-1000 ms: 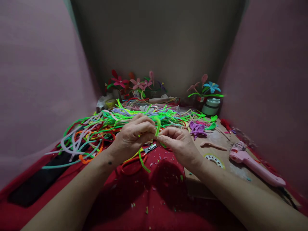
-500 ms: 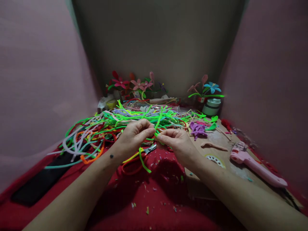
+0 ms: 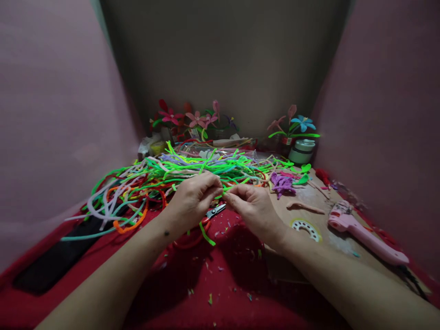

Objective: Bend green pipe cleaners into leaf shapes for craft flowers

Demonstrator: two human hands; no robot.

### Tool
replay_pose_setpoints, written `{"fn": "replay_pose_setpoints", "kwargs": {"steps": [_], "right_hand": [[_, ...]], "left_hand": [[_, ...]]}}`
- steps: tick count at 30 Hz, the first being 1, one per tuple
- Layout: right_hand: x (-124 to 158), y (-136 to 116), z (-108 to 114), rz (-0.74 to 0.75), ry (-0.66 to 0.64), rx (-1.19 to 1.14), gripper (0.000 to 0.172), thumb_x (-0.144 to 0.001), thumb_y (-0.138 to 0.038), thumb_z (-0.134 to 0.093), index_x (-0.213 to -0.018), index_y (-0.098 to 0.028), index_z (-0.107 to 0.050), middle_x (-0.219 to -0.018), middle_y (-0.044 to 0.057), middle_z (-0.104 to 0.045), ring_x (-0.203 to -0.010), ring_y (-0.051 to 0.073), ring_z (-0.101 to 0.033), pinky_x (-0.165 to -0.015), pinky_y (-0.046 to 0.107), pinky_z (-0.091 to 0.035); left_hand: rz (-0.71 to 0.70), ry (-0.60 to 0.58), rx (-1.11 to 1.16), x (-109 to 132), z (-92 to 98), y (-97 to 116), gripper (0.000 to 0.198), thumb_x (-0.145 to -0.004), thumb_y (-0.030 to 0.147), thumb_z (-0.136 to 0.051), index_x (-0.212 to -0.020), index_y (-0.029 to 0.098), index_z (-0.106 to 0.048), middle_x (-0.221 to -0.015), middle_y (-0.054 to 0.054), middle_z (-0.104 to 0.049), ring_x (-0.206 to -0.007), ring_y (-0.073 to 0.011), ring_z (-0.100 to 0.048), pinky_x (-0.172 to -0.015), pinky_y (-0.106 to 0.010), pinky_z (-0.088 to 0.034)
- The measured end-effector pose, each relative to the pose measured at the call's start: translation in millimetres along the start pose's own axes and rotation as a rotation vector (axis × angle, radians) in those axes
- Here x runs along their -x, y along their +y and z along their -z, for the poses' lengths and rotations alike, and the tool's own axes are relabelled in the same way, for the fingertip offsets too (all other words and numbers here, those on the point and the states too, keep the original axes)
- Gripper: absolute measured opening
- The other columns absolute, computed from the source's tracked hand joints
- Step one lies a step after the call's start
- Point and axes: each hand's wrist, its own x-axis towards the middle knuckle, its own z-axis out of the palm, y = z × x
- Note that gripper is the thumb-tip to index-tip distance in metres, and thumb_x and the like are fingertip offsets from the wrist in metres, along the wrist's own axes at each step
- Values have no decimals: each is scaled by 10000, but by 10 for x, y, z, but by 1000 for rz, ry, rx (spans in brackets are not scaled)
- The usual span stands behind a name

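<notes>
My left hand (image 3: 194,198) and my right hand (image 3: 252,206) meet fingertip to fingertip over the red cloth, both pinched on a bright green pipe cleaner (image 3: 206,233). Its free end hangs down below my left hand; the part between my fingers is mostly hidden. Just behind my hands lies a big tangled heap of pipe cleaners (image 3: 165,176) in green, white, orange, red and lilac. Small scissors (image 3: 215,211) lie on the cloth right under my hands.
A pink glue gun (image 3: 360,233) lies on the brown board at right, near a white ring-shaped piece (image 3: 305,227) and purple pipe-cleaner shapes (image 3: 282,183). Finished pipe-cleaner flowers (image 3: 192,120) and a flower pot (image 3: 295,133) stand at the back wall. A black flat object (image 3: 58,259) lies at left.
The loop of green pipe cleaner that stood up between my fingertips has been folded down and is now hidden between them. My hands have drawn closer together.
</notes>
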Motion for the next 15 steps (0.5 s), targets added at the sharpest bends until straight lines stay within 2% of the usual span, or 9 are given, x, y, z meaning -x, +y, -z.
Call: {"fn": "replay_pose_setpoints", "kwargs": {"steps": [3, 6, 8, 9, 11, 13, 15], "right_hand": [[29, -29, 16, 169, 69, 194, 220, -825, -245, -493, -671, -154, -621, -587, 11, -537, -572, 116, -468, -573, 262, -380], [18, -81, 74, 356, 225, 298, 173, -829, -222, -492, -786, -166, -650, -713, 50, -581, -704, 154, -516, -677, 297, -408], [-14, -116, 117, 384, 243, 330, 170, -822, -218, -509, -887, -185, -662, -805, 65, -592, -796, 175, -514, -738, 325, -403], [-34, -132, 134, 362, 204, 342, 165, -813, -223, -526, -889, -195, -671, -798, 58, -590, -805, 178, -506, -752, 335, -394], [-73, -156, 156, 270, 48, 328, 132, -789, -234, -563, -759, -197, -686, -688, 26, -560, -747, 164, -486, -726, 328, -379], [-100, -173, 160, 121, -132, 230, 207, -770, -235, -579, -582, -175, -641, -555, -13, -482, -623, 126, -445, -631, 287, -359], [-113, -186, 153, -54, -237, 83, 257, -759, -232, -578, -513, -157, -592, -480, -42, -416, -513, 88, -378, -539, 256, -314]], "left_hand": [[95, -28, 27, -14, 27, 31, 138, -808, 169, -465, -679, 155, -511, -669, 8, -513, -640, -107, -466, -610, -225, -363], [148, -45, 68, -25, 61, 35, 143, -803, 194, -465, -671, 157, -504, -674, 13, -511, -645, -106, -458, -617, -223, -358], [156, -71, 94, -27, 83, 30, 132, -799, 199, -465, -680, 158, -508, -669, 18, -506, -642, -105, -452, -612, -219, -356], [154, -85, 99, -28, 91, 28, 127, -796, 196, -465, -685, 158, -513, -667, 19, -505, -641, -105, -450, -609, -218, -353], [149, -94, 92, -32, 102, 26, 122, -789, 181, -465, -685, 156, -524, -663, 19, -508, -640, -104, -451, -602, -217, -348], [154, -80, 74, -40, 108, 29, 123, -776, 168, -474, -671, 152, -536, -658, 17, -519, -638, -104, -456, -600, -218, -345], [167, -66, 71, -51, 111, 34, 119, -755, 171, -501, -650, 148, -554, -650, 15, -536, -643, -106, -468, -607, -220, -351]]}}
